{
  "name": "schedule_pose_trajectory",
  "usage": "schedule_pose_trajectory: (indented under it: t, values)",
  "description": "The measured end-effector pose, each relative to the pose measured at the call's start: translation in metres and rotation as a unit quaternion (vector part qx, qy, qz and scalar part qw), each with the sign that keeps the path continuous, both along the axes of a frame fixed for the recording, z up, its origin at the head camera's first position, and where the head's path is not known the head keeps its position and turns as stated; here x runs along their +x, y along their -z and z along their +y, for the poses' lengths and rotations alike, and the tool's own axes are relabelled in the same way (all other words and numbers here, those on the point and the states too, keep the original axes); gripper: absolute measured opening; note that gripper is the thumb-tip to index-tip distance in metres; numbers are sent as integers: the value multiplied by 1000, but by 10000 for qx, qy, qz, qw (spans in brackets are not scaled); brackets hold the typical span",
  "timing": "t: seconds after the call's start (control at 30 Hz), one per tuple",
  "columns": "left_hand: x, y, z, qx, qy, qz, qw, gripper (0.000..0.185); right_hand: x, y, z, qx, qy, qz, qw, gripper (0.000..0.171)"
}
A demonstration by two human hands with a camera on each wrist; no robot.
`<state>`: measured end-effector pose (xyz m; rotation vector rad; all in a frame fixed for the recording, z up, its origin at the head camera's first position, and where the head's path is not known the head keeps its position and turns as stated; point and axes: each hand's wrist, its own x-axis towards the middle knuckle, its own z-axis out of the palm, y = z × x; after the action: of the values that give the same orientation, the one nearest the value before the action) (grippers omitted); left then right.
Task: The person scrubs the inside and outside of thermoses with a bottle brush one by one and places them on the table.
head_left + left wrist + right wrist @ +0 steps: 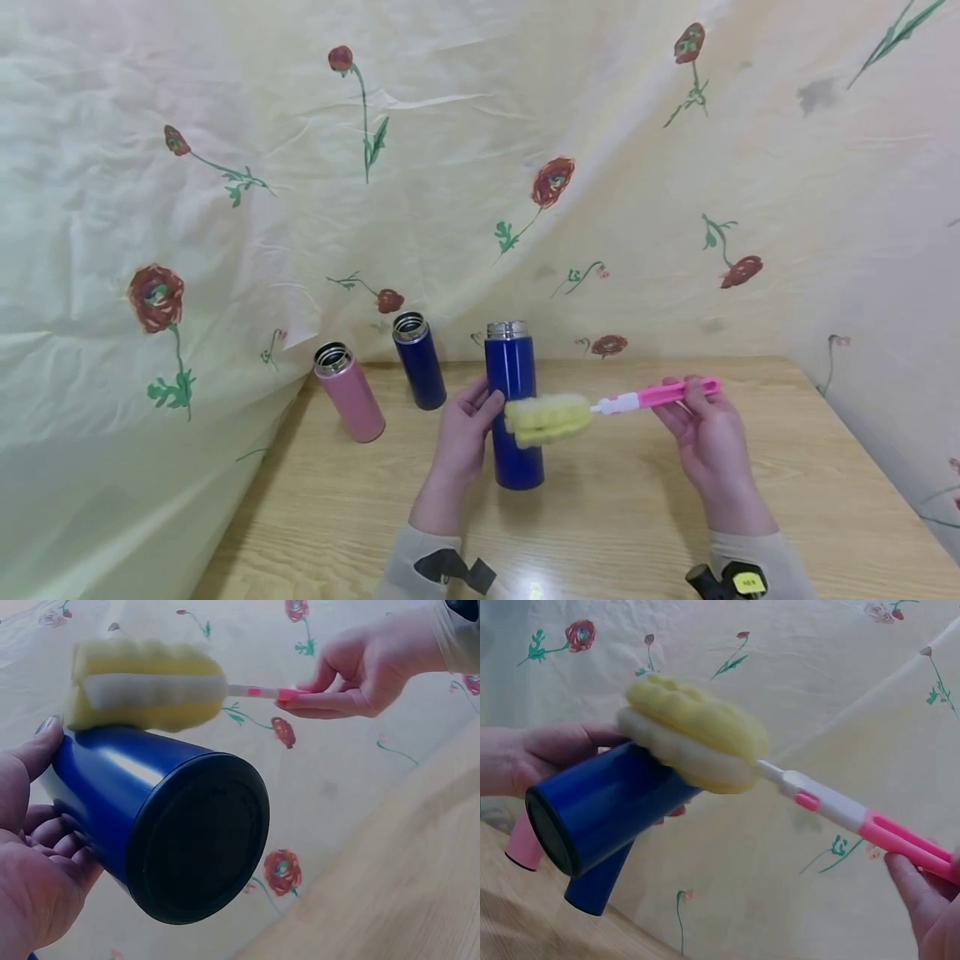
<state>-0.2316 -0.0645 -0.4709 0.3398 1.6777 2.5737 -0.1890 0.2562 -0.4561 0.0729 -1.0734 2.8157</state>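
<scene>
A tall blue bottle (512, 367) with a bare metal mouth is held off the table by my left hand (462, 433), thumb on one side and fingers behind. Its dark base (201, 840) faces the left wrist camera. My right hand (706, 429) pinches the pink end of a bottle brush (619, 404) between thumb and fingers. The brush's yellow and white sponge head (694, 739) lies across the bottle's side, close to my left thumb. In the left wrist view the sponge appears to touch the blue wall.
To the left on the wooden table (600, 533) stand a pink bottle (352, 402) and a shorter blue bottle (422, 367), both with open metal mouths. A cream cloth (450, 217) printed with red flowers hangs behind and along the sides.
</scene>
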Motion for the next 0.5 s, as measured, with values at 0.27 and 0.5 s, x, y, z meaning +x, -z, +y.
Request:
schedule_pose_trajectory:
  t: [0.27,0.5]
  values:
    - [0,-2,-3,166,-122,-25,9998,53,-3,6,1,1278,-373,34,9911,12]
    - [-1,-1,-3,108,-170,-41,9998,51,-2,8,3,1660,-575,22,9844,10]
